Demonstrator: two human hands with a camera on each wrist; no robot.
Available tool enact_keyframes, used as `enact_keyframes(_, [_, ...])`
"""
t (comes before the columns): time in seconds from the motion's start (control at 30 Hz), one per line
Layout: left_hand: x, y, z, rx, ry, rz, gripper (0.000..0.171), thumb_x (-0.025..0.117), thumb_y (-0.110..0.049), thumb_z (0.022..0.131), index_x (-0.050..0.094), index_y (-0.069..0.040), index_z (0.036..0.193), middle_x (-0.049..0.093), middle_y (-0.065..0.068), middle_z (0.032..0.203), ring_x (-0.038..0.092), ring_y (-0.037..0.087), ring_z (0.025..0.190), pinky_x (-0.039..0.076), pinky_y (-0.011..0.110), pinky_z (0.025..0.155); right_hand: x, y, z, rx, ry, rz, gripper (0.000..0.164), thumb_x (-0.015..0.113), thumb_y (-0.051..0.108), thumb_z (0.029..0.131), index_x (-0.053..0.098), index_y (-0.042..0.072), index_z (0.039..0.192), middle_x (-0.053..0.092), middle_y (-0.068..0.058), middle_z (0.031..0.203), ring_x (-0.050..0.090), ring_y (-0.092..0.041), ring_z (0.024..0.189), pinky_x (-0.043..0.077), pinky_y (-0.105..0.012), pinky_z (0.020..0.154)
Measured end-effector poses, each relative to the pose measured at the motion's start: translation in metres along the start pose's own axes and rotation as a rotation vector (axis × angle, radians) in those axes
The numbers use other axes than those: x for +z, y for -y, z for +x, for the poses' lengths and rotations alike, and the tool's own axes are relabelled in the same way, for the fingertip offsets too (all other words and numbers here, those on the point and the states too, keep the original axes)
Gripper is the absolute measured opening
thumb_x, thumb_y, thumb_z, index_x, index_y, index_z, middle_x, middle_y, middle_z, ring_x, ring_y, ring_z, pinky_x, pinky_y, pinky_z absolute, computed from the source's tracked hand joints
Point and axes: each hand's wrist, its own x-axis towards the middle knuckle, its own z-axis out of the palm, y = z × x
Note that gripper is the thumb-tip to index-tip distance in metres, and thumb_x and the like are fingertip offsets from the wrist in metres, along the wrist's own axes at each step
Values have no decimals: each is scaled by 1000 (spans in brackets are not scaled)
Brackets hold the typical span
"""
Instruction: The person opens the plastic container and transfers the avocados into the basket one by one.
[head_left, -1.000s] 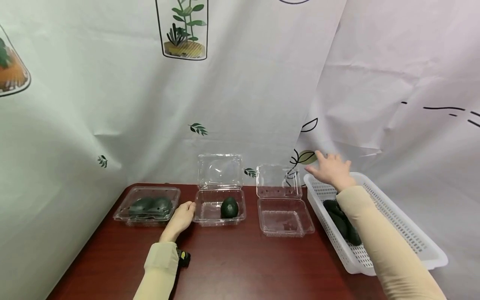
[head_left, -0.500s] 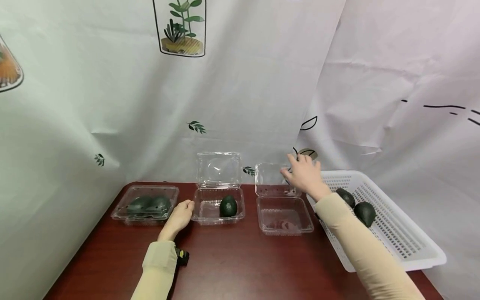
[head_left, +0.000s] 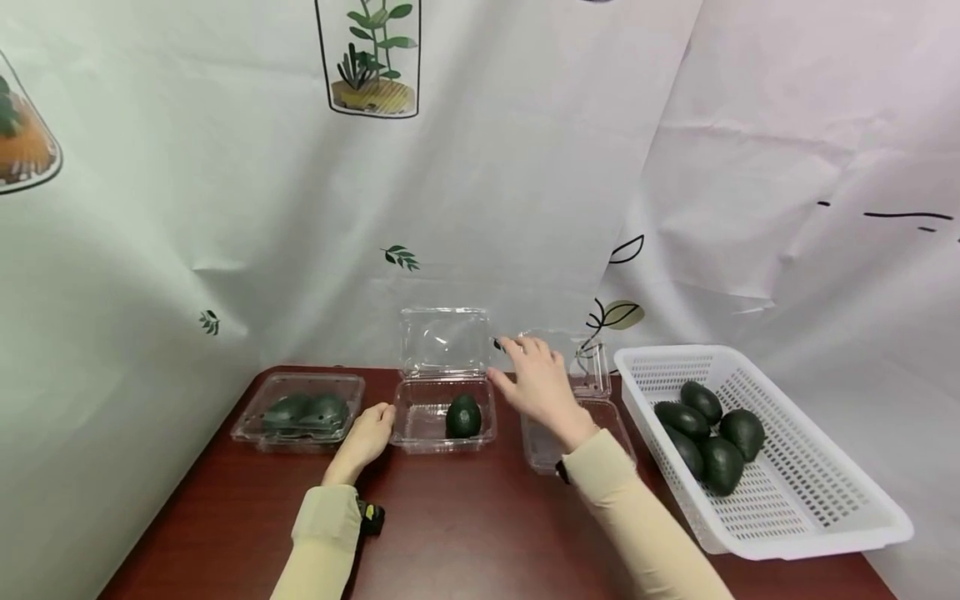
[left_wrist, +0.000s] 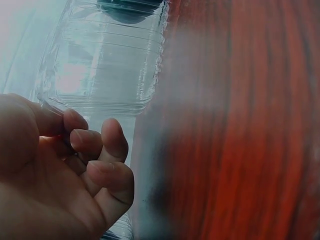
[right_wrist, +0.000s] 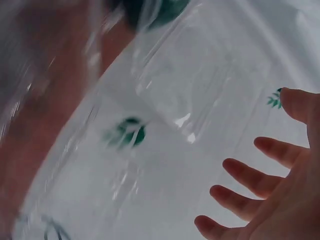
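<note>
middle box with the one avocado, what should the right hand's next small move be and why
Probably lower the right hand leftward onto the avocado and grip it: that hand is empty, its fingers spread close to the middle box, whose lid stands open, while the left hand holds the box's edge.

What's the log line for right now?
left hand: holds middle box; right hand: fingers spread, empty; middle box: open, one avocado; left box: closed; basket: avocados
</note>
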Motion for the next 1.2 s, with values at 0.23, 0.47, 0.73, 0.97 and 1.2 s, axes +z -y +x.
enact_keyframes(0.23, [0,0,1,-1,-4,-10,34,37,-22,106,44,-8,76,42,7,66,36,20,56,32,33,57,27,26,-3,-56,67,107,57,58,48,96,50,14,142,53,-12,137,44,-31,130,34,-55,102])
enact_keyframes(0.47, [3,-2,3,8,-23,-20,34,39,-21,106,43,-8,74,40,6,64,34,19,55,31,32,57,56,43,4,35,59,207,56,61,46,94,53,14,139,55,-10,136,44,-32,129,34,-55,99])
enact_keyframes(0.73, [2,-2,1,6,-22,-16,34,40,-19,106,43,-9,74,40,4,64,34,18,55,31,32,57,85,60,4,135,102,47,55,68,42,90,56,15,136,56,-14,129,44,-36,124,31,-60,96])
enact_keyframes(0.97, [1,1,1,1,-27,-20,35,40,-20,106,44,-8,74,41,5,64,35,18,55,31,32,57,96,65,-2,168,142,-18,53,72,42,86,61,9,127,56,-18,127,40,-40,127,22,-69,100])
enact_keyframes(1.2, [4,1,1,7,-24,-32,34,40,-20,106,44,-8,74,40,5,65,33,18,55,31,32,57,100,59,-3,191,289,-57,64,74,49,83,57,8,129,58,-14,129,36,-37,135,9,-70,105])
